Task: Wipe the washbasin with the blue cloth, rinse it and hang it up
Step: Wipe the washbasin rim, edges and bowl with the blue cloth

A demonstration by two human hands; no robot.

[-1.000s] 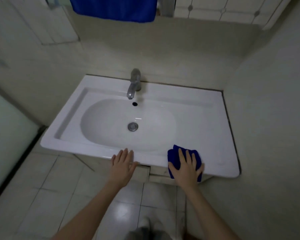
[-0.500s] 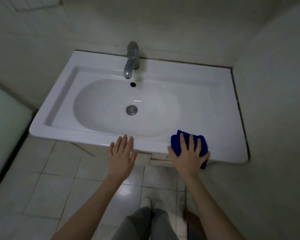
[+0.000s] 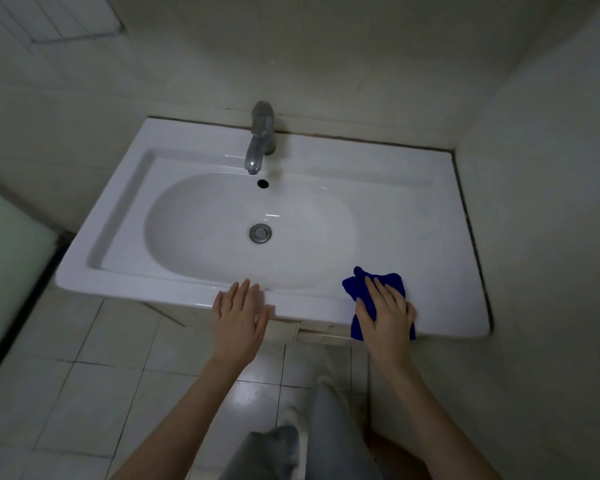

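Head view counts one washbasin [image 3: 430, 237], one tap [image 3: 260, 140], one drain [image 3: 260, 233], one overflow hole [image 3: 263, 183], one blue cloth [image 3: 355, 285] and two hands. The left hand [image 3: 239, 320] lies flat, fingers straight and close together, tips on the front rim. The right hand [image 3: 385, 317] presses the cloth onto the front right rim with straight, slightly spread fingers (its middle is covered by the palm). One cloth end droops over the edge. Grey trouser legs [image 3: 326, 438] are cut off below.
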